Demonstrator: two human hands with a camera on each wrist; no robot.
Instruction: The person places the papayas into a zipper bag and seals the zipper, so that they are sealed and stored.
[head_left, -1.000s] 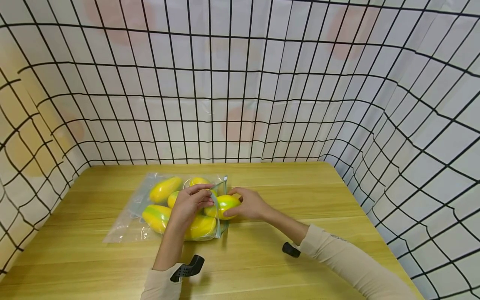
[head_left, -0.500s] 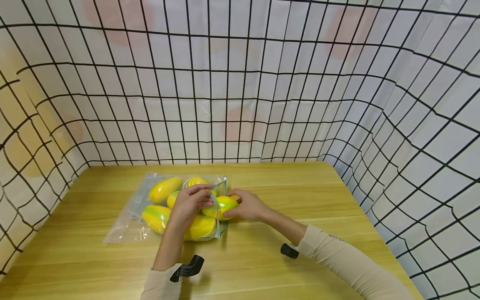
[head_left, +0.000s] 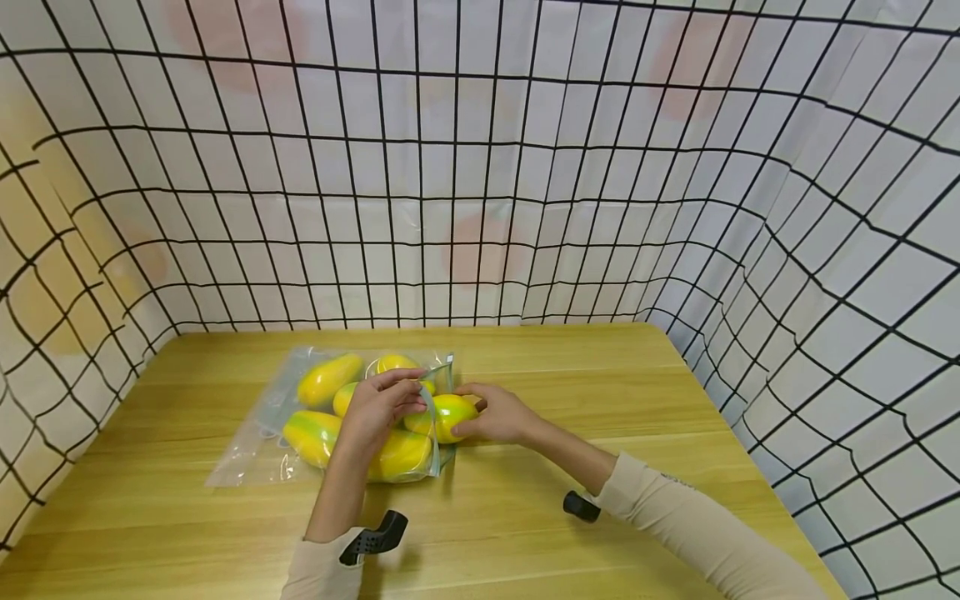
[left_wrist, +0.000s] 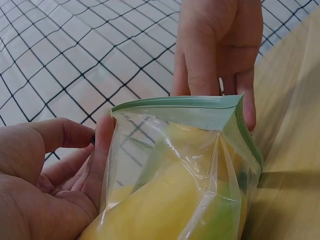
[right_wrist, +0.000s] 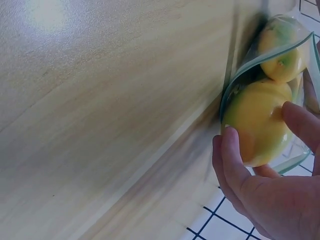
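A clear zip bag (head_left: pixel 243 462) with a pale green zip edge (left_wrist: pixel 175 107) lies on the table, holding several yellow-green mangoes (head_left: pixel 330 379). At the bag's mouth my left hand (head_left: pixel 375 410) pinches the zip edge, which stands raised and gaping in the left wrist view. My right hand (head_left: pixel 498 414) grips the outer end of one mango (head_left: pixel 453 417), fingers spread on both sides of its skin (right_wrist: pixel 260 120). That mango sits partly inside the opening, beside another mango (right_wrist: pixel 282 62) in the bag. My left forearm hides part of the bag.
The wooden table (head_left: pixel 600 392) extends around the bag, more widely to the right. Black grid netting (head_left: pixel 480 208) over a pale sheet rises along the back and both sides. A dark wrist mount (head_left: pixel 375 537) sits on each sleeve.
My right hand and the mango it grips have shifted slightly left, a little deeper into the bag's mouth. My left hand and the bag have stayed in place.
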